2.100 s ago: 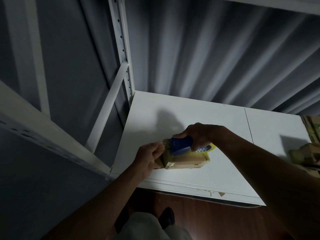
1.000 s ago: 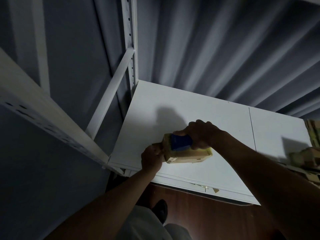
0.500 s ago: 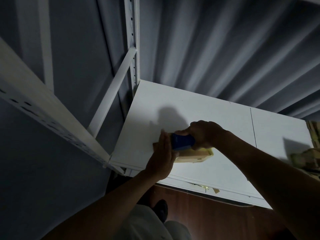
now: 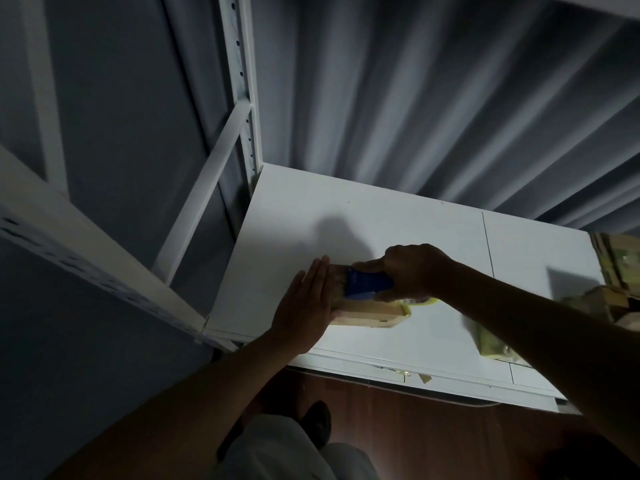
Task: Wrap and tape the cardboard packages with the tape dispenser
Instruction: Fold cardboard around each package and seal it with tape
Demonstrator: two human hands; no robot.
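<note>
Left hand (image 4: 304,306) now flattening from its earlier pinch, pressing straight fingers against cardboard package (image 4: 372,315) end, right hand (image 4: 414,271) gripping blue tape dispenser (image 4: 367,285) atop it, white tabletop (image 4: 381,220) underneath.

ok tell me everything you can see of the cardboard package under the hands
The cardboard package is a small, flat tan block lying on the white shelf near its front edge. Its lit front side looks glossy, perhaps taped. The left hand presses flat, fingers straight, against its left end. The right hand holds the blue tape dispenser on its top. Yellowish material shows at its right end.
</note>
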